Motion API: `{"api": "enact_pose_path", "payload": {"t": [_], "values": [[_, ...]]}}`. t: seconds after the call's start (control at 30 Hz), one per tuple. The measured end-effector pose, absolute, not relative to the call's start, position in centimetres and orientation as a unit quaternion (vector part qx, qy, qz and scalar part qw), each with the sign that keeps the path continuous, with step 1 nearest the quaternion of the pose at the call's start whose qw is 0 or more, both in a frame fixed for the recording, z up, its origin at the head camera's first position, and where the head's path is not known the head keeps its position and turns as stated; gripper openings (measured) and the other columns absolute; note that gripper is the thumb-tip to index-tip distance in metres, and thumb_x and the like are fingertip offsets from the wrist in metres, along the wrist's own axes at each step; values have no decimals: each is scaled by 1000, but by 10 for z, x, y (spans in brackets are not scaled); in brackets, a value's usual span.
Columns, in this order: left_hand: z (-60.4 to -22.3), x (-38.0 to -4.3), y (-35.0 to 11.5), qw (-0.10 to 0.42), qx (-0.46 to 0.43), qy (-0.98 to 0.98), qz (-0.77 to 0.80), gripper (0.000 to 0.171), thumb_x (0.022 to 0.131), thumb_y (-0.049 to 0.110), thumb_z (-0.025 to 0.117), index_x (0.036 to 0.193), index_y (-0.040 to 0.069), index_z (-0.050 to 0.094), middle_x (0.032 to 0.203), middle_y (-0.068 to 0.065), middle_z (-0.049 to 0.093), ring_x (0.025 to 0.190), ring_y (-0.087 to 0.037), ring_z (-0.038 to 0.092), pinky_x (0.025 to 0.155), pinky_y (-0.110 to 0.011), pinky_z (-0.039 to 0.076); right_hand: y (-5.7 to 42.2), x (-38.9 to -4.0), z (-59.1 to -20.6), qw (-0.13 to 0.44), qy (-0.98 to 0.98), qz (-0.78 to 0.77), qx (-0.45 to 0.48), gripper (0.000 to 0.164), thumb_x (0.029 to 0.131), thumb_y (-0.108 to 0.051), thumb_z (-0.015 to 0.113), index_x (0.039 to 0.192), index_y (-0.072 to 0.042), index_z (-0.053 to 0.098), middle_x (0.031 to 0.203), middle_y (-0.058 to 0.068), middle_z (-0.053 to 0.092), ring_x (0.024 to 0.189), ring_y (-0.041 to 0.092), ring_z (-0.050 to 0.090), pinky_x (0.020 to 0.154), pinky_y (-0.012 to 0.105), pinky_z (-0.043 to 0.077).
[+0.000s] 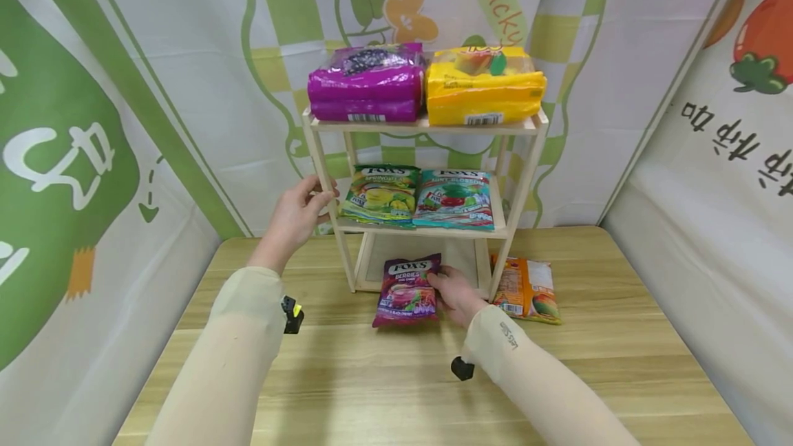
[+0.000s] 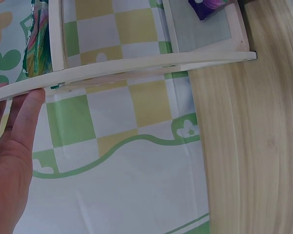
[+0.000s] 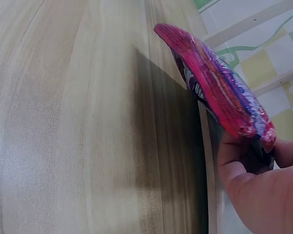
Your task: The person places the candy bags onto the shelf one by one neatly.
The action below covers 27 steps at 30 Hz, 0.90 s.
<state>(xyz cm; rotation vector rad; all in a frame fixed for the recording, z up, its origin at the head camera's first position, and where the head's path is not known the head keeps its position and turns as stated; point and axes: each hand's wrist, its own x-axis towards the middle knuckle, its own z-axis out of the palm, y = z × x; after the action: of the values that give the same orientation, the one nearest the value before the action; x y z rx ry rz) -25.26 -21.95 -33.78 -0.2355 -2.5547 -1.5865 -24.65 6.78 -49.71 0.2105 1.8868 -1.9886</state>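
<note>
A purple bag of berry candy [image 1: 407, 292] is pinched at its right edge by my right hand [image 1: 457, 294], in front of the bottom tier of a small wooden shelf [image 1: 427, 232]. In the right wrist view the candy bag [image 3: 224, 87] is tilted above the tabletop, thumb and fingers on its two sides. My left hand [image 1: 300, 215] is at the shelf's left post, level with the middle tier. The left wrist view shows its fingers [image 2: 29, 114] touching the wooden frame [image 2: 112, 67]; the fingertips are partly hidden behind it.
On the top tier stand a purple bag [image 1: 367, 88] and a yellow bag [image 1: 484, 91]. The middle tier holds a green candy bag [image 1: 381, 197] and a teal candy bag [image 1: 455, 202]. An orange bag [image 1: 529, 290] lies on the wooden table [image 1: 384, 384], right of the shelf. Printed curtains surround the table.
</note>
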Motion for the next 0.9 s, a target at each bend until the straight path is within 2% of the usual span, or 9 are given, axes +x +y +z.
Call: {"api": "enact_pose_path", "payload": {"t": [0.23, 0.47, 0.6, 0.73, 0.83, 0.9], "values": [[-338, -253, -219, 63, -79, -845, -526, 30, 110, 19, 47, 135, 3, 54, 132, -19, 60, 122, -35, 60, 102, -39, 58, 64, -247, -495, 192, 654, -725, 96, 61, 110, -15, 46, 162, -2, 16, 129, 24, 60, 79, 15, 65, 62, 28, 59], [-338, -252, -219, 61, -80, -843, -529, 30, 110, 19, 47, 136, 3, 54, 133, -19, 59, 124, -35, 59, 102, -39, 57, 63, -247, -493, 192, 650, -728, 105, 62, 110, -14, 46, 162, -2, 14, 112, 18, 68, 73, 14, 66, 59, 27, 59], [-338, -252, -219, 61, -78, -843, -528, 31, 111, 20, 47, 136, 4, 54, 134, -19, 59, 124, -35, 59, 102, -40, 57, 62, -247, -492, 189, 632, -745, 98, 66, 109, -13, 48, 162, -3, 11, 116, 20, 68, 79, 14, 68, 65, 26, 61], [-338, -253, -219, 62, -78, -844, -527, 30, 111, 19, 47, 136, 4, 54, 133, -19, 60, 123, -35, 59, 102, -40, 57, 59, -249, -491, 191, 609, -765, 86, 73, 107, -13, 54, 163, -5, 8, 117, 16, 66, 80, 11, 64, 69, 24, 57], [-338, -253, -219, 61, -78, -844, -527, 30, 111, 19, 47, 136, 4, 54, 133, -19, 60, 123, -35, 59, 102, -40, 57, 58, -249, -491, 191, 604, -769, 79, 78, 103, -11, 59, 164, -8, 9, 124, 17, 62, 82, 12, 61, 69, 23, 54], [-338, -252, -219, 60, -76, -843, -529, 31, 111, 19, 47, 136, 4, 54, 134, -19, 59, 124, -35, 59, 102, -39, 57, 57, -248, -491, 186, 616, -763, 66, 80, 101, -8, 62, 164, -9, 11, 142, 21, 54, 90, 16, 62, 71, 23, 54]]}}
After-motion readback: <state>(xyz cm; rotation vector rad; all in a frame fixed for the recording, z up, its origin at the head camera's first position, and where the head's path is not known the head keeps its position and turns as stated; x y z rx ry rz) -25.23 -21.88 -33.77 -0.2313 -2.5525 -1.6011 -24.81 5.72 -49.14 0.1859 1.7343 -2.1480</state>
